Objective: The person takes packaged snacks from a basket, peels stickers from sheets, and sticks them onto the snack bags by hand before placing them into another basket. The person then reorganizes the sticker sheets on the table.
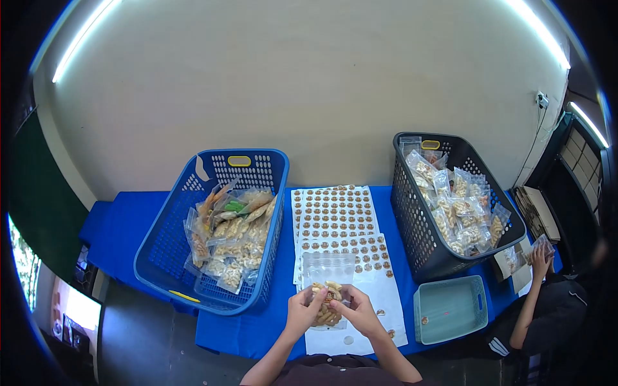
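Note:
In the head view, a clear plastic pouch of pale, twisted snack pieces [327, 316] is held between my two hands, above the sheets of stickers. My left hand [302, 312] grips the pouch's left side, and my right hand [362, 314] grips its right side. Both thumbs press on a round brown sticker [331, 296] on the pouch front. The transparent upper part of the pouch points away from me. Beneath it lies a white sticker sheet [376, 293], partly peeled, with round brown stickers left on it. Another sheet [341, 212], full of stickers, lies behind.
At left stands a blue basket [145, 257] of snack pouches, at right a dark grey basket [412, 248] with more pouches. A shallow green-grey tray [421, 338] sits near the blue-covered table's [222, 331] front edge. On the far right, another person's hand [542, 260] holds a pouch.

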Demonstrator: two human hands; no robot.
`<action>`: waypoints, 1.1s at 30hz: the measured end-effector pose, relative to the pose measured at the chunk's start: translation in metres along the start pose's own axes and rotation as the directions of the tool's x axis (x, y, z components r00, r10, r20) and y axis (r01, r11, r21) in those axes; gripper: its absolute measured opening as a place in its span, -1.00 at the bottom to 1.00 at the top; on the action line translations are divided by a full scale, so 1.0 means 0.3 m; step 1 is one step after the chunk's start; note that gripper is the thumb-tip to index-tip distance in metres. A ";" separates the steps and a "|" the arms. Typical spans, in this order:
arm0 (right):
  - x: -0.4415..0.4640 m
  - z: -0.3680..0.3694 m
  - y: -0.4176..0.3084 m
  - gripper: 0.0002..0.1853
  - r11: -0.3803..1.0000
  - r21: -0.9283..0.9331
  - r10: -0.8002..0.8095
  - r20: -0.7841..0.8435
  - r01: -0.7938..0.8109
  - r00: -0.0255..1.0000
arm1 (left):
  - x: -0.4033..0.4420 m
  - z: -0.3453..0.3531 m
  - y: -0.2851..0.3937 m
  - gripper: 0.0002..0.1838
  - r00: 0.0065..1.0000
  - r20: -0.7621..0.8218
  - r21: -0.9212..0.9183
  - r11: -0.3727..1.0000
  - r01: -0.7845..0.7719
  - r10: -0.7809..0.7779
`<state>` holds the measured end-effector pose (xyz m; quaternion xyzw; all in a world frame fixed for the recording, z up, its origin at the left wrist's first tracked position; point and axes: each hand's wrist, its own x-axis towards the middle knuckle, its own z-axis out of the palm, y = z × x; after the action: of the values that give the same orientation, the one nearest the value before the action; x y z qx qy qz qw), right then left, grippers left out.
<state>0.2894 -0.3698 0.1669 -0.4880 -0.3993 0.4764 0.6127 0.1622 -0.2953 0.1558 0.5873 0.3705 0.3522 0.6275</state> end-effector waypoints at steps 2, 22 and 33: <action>0.002 -0.015 0.003 -0.67 1.000 0.024 0.002 0.005 -0.002 1.000 | 0.001 -0.007 -0.008 -0.72 0.999 0.037 -0.022 1.000 -0.006 0.007; 0.027 -0.023 -0.022 -0.75 0.995 -0.083 -0.063 -0.110 0.054 0.992 | 0.026 0.011 -0.017 -0.64 0.993 0.111 -0.121 0.991 0.061 -0.047; 0.006 -0.042 -0.017 -0.65 0.990 -0.131 -0.058 -0.025 0.055 0.998 | 0.029 0.036 0.010 -0.63 0.999 0.027 -0.053 0.998 0.027 -0.025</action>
<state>0.3029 -0.3713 0.1692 -0.5221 -0.4345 0.4248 0.5985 0.1760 -0.2928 0.1586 0.5700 0.3604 0.3462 0.6522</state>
